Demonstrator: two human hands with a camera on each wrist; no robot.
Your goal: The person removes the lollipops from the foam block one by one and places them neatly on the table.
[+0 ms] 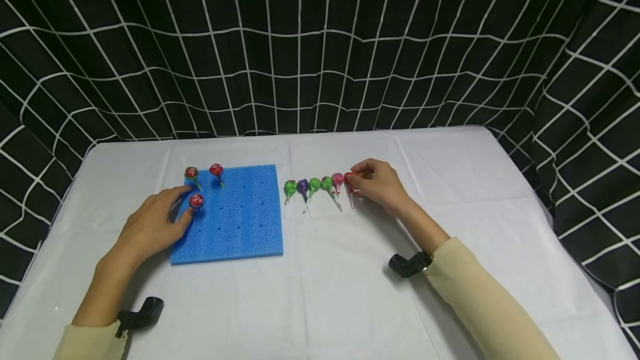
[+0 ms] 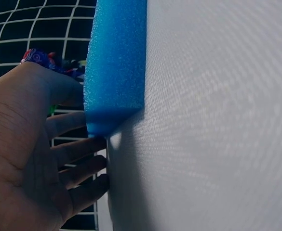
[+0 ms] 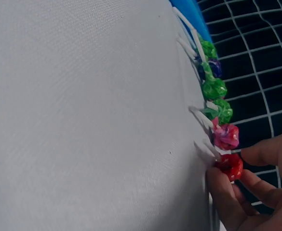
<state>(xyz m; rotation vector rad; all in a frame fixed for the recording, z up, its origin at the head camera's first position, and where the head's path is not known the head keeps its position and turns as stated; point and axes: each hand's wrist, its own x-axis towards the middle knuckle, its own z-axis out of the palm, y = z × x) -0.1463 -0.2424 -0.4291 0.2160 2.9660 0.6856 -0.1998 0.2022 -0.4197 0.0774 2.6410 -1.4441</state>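
Observation:
My left hand rests at the left edge of a blue foam board, fingers extended and spread, as the left wrist view shows. Three wrapped lollipops stand in the board: one at the back corner, a red one beside it, and a red and purple one close to my left thumb. My right hand pinches the head of a red lollipop at the right end of a row. Beside it lies a pink lollipop; its stick points toward me.
Further left in the row lie green lollipops and a purple one, just right of the board. Small holes dot the foam. A white cloth covers the table; a black curtain with white grid lines hangs behind it.

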